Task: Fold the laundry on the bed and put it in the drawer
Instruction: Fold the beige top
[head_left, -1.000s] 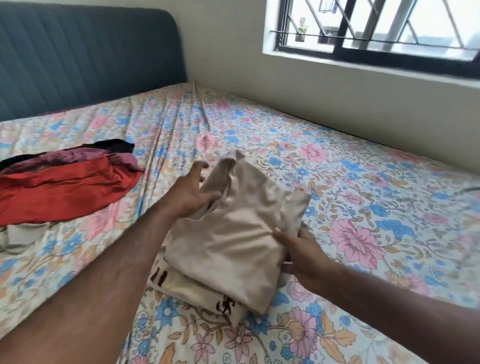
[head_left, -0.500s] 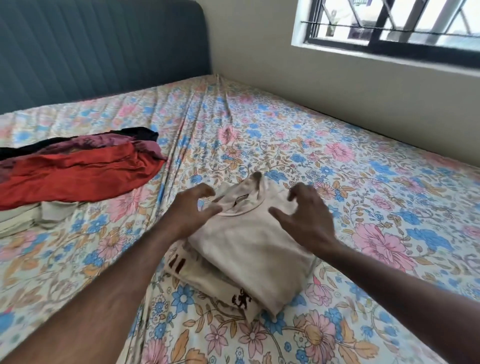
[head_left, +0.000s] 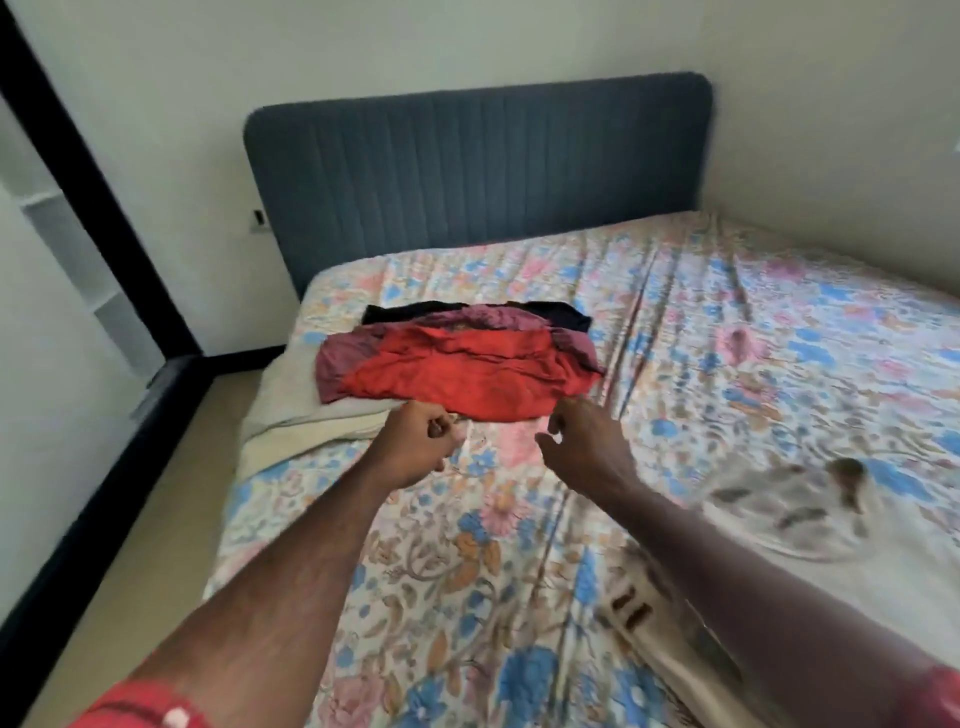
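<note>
A pile of unfolded laundry lies near the head of the floral bed (head_left: 727, 332): a red garment (head_left: 467, 374) on top, a maroon one (head_left: 343, 353) and a black one (head_left: 410, 312) beneath, a cream cloth (head_left: 296, 405) at the left edge. My left hand (head_left: 415, 441) hovers just before the red garment's near hem with fingers curled, holding nothing. My right hand (head_left: 582, 441) reaches beside it with fingers loosely bent, empty. The folded beige shirts (head_left: 810, 519) lie blurred at the right, partly behind my right forearm.
A dark blue padded headboard (head_left: 478, 166) stands against the wall. The bed's left edge drops to a tan floor (head_left: 156, 519). A black frame (head_left: 93, 171) with white shelves behind it runs along the left.
Both hands let go of the folded beige shirt and moved left toward the red pile. The view has swung left, so the folded stack now sits at the right.
</note>
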